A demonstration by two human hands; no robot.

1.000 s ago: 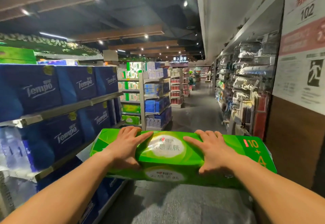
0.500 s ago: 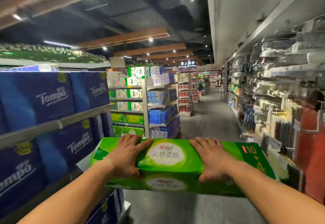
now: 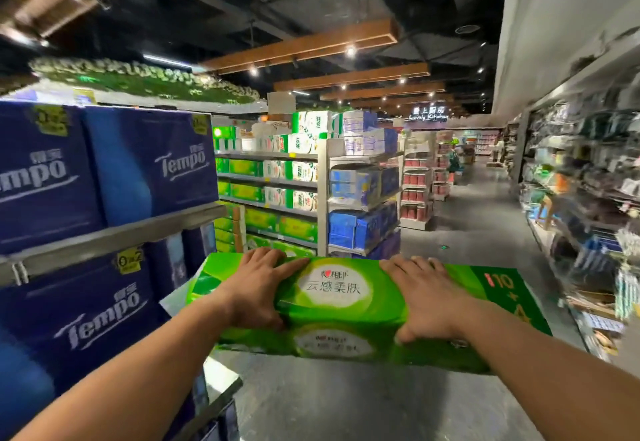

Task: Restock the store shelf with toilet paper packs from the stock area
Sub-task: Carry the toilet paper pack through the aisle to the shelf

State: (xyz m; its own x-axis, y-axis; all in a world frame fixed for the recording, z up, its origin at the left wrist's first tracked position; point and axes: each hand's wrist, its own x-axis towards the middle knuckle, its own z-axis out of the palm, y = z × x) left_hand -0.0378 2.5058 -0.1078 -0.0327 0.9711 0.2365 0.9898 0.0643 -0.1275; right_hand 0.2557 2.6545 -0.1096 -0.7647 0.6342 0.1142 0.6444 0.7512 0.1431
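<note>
Blue packs (image 3: 149,163) fill the near shelf (image 3: 114,232) on the left, its metal edge close beside the left forearm. Ahead stands a shelf unit (image 3: 322,194) of green and blue packs; hanging goods (image 3: 585,180) line the right wall. Between them the grey floor (image 3: 478,218) of the aisle runs open into the distance. The green toilet paper pack (image 3: 332,305) is carried lengthwise at chest height, left hand (image 3: 256,291) and right hand (image 3: 422,298) gripping its top, thumbs on the near side.

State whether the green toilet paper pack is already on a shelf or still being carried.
Still being carried. The green pack is held lengthwise between the left hand and right hand, with aisle floor below it and no shelf under it.
</note>
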